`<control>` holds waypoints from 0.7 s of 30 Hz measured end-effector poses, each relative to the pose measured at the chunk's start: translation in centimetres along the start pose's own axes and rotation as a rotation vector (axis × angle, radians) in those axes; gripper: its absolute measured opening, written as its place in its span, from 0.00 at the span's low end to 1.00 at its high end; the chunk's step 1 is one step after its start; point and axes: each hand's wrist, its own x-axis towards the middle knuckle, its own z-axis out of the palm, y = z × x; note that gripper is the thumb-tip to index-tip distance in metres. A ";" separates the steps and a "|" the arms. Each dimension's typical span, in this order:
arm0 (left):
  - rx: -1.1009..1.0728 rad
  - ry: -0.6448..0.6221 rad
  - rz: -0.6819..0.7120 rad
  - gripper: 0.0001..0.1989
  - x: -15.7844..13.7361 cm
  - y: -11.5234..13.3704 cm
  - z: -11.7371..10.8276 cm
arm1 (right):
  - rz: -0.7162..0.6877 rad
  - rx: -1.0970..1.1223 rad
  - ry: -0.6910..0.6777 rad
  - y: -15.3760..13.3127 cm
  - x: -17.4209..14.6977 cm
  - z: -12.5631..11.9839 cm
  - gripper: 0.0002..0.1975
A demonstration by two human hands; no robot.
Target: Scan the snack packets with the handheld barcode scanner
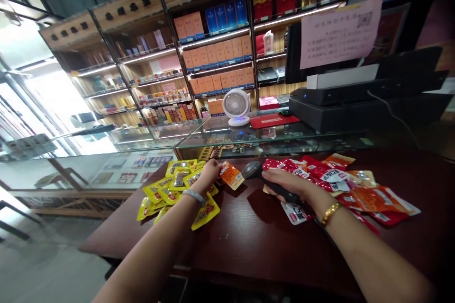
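Observation:
My left hand (211,170) pinches an orange snack packet (232,175) by its left edge, above the dark red table (227,246). Wrapped in my right hand (289,183) is a black barcode scanner (253,169); its head points left, close to the packet's printed corner. Under and around my left forearm lies a pile of yellow snack packets (179,179). To the right, partly behind my right hand, red, white and orange packets (330,175) lie heaped. One white and red packet (294,213) rests below the scanner handle.
A glass display counter (199,138) runs behind the table, with a small white fan (236,106) and a red mat (273,120) on it. A black monitor with a paper sign (339,33) stands at right. Stocked shelves (216,68) line the wall.

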 end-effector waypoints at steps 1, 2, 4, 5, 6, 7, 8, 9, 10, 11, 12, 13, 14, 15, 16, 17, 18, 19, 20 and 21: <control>0.002 -0.006 0.004 0.09 0.0 0.1 0.0 | -0.003 0.000 0.000 0.1 0.1 0.0 0.20; 0.006 -0.010 0.007 0.09 -0.1 0.2 -0.1 | -0.008 0.000 0.002 0.2 0.2 0.0 0.20; 0.019 -0.010 0.018 0.09 -0.1 0.4 -0.5 | -0.021 0.002 0.012 0.3 0.2 -0.1 0.20; 0.051 0.002 0.032 0.09 0.0 0.6 -0.9 | -0.030 0.005 0.024 0.3 0.2 -0.2 0.20; 0.107 0.019 0.049 0.10 0.1 0.7 -1.3 | -0.039 0.010 0.041 0.1 0.1 -0.3 0.20; 0.182 0.038 0.066 0.10 0.3 0.8 -1.9 | -0.050 0.017 0.064 0.0 0.0 -0.4 0.20; 0.275 0.048 0.077 0.10 0.4 0.9 -2.5 | -0.060 0.026 0.087 -0.2 -0.2 -0.5 0.21; 0.371 0.047 0.083 0.10 0.5 1.0 -3.0 | -0.068 0.036 0.110 -0.4 -0.3 -0.6 0.21; 0.452 0.031 0.081 0.09 0.6 1.1 -3.4 | -0.071 0.045 0.128 -0.6 -0.4 -0.7 0.21; 0.510 0.019 0.079 0.09 0.6 1.3 -3.6 | -0.072 0.053 0.141 -0.7 -0.5 -0.8 0.21; 0.556 0.027 0.085 0.10 0.6 1.6 -3.5 | -0.071 0.059 0.151 -0.8 -0.6 -0.9 0.21; 0.590 0.061 0.108 0.11 0.4 2.0 -3.2 | -0.070 0.063 0.158 -0.9 -0.6 -1.0 0.21; 0.610 0.102 0.146 0.12 0.2 2.5 -2.6 | -0.071 0.065 0.163 -0.9 -0.6 -1.1 0.21; 0.617 0.136 0.200 0.13 -0.1 3.1 -1.7 | -0.073 0.066 0.169 -0.9 -0.5 -1.1 0.21; 0.618 0.149 0.262 0.14 -0.5 3.8 -0.6 | -0.076 0.067 0.175 -0.8 -0.4 -1.2 0.21; 0.606 0.112 0.321 0.14 -1.0 4.6 0.7 | -0.077 0.067 0.181 -0.7 -0.3 -1.4 0.21; 0.583 0.052 0.379 0.14 -1.4 5.4 2.1 | -0.078 0.067 0.186 -0.5 -0.1 -1.5 0.21; 0.562 -0.008 0.407 0.15 -1.8 6.2 3.5 | -0.077 0.065 0.190 -0.4 0.0 -1.7 0.21; 0.539 -0.058 0.420 0.15 -2.1 7.1 4.8 | -0.075 0.062 0.195 -0.3 0.0 -1.8 0.21; 0.528 -0.086 0.424 0.15 -2.3 7.8 6.1 | -0.073 0.059 0.199 -0.2 0.1 -2.0 0.21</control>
